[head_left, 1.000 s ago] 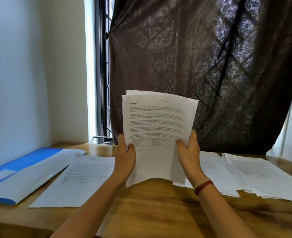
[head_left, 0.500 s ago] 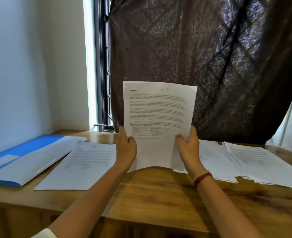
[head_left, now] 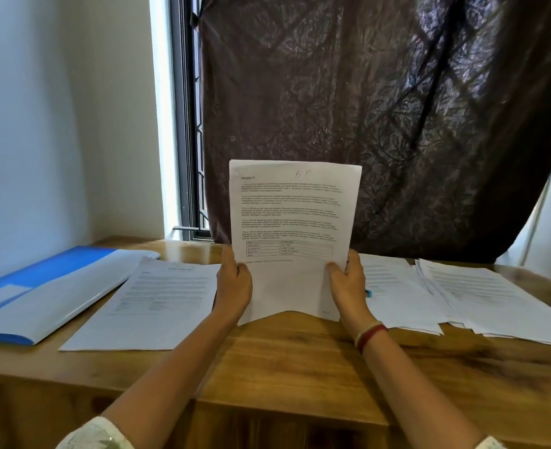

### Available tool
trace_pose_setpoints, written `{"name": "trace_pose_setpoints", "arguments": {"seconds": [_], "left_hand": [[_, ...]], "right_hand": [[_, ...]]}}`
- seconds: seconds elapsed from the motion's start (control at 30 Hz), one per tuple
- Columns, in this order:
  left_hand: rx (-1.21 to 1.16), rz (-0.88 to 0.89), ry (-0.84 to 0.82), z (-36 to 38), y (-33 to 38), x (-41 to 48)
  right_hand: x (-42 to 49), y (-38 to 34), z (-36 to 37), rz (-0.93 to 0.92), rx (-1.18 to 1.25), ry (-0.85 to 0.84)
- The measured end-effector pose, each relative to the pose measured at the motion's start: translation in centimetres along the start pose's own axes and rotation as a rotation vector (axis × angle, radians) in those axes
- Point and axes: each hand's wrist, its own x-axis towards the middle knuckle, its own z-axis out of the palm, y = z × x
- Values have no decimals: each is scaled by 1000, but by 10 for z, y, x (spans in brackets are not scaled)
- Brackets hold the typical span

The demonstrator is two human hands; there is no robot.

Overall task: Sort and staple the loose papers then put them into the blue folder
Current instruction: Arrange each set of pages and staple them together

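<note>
I hold a small stack of printed papers upright over the wooden table, its bottom edge resting on the wood. My left hand grips the stack's lower left edge and my right hand grips its lower right edge. The blue folder lies open at the far left with white sheets inside. A single printed sheet lies flat between the folder and my left hand. Loose papers are spread in overlapping piles at the right. A small blue object peeks out beside my right hand; I cannot tell what it is.
A dark curtain hangs behind the table, with a barred window at its left and a white wall beyond. The table's front edge runs just below my forearms.
The sheets have been squared up into one aligned stack and lowered so the bottom edge meets the table. Both hands keep their grip on the lower edges.
</note>
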Motion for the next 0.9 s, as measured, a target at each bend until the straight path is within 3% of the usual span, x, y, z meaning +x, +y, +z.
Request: {"name": "trace_pose_setpoints", "arguments": {"seconds": [0.57,0.9], "left_hand": [[28,54,-17,2,-12,-1],[187,54,101,-4,-6,9]], "right_hand": [[-1,13,5,60,-8,7],[2,18,5,136,46,-56]]}}
